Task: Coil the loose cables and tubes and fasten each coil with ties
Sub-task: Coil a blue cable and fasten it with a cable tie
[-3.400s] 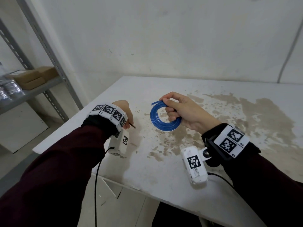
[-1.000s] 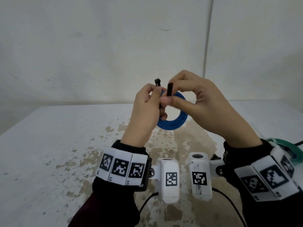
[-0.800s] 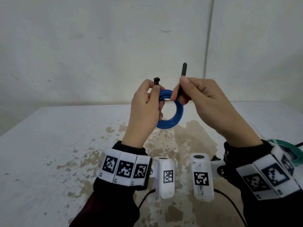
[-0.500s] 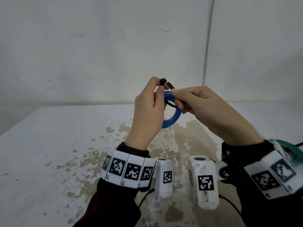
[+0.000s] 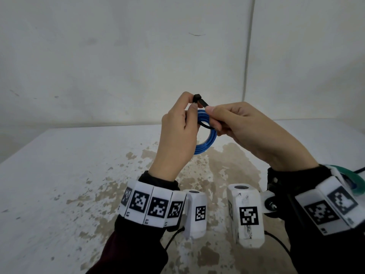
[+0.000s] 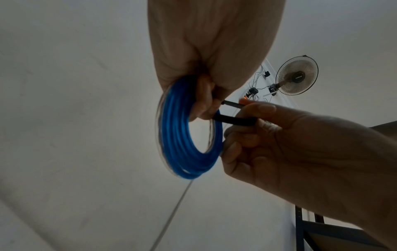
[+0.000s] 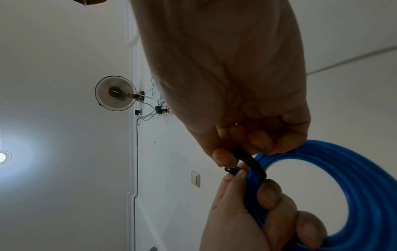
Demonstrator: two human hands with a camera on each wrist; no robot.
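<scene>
I hold a blue tube coil (image 5: 207,141) upright in the air above the table. My left hand (image 5: 192,104) curls round the coil's top and pinches the head of a black zip tie (image 5: 198,98) between thumb and forefinger. The tie's strap loops through the coil's hole. My right hand (image 5: 212,115) pinches the strap's tail, whose tip lies against the head. In the left wrist view the tie (image 6: 236,121) runs from the coil (image 6: 178,135) into the right hand's fingers (image 6: 264,110). In the right wrist view the strap (image 7: 251,163) curves over the coil (image 7: 354,186).
The stained white table (image 5: 79,175) lies below my hands, against a white wall. A green coil (image 5: 355,180) sits at the right edge, partly hidden behind my right wrist, with a black cable (image 5: 359,171) beside it. A wall fan (image 7: 116,93) shows high up.
Both hands rose from the table with the coil. My right hand swung the tie's tail from upright down and leftward, bringing its tip to the head in my left fingers.
</scene>
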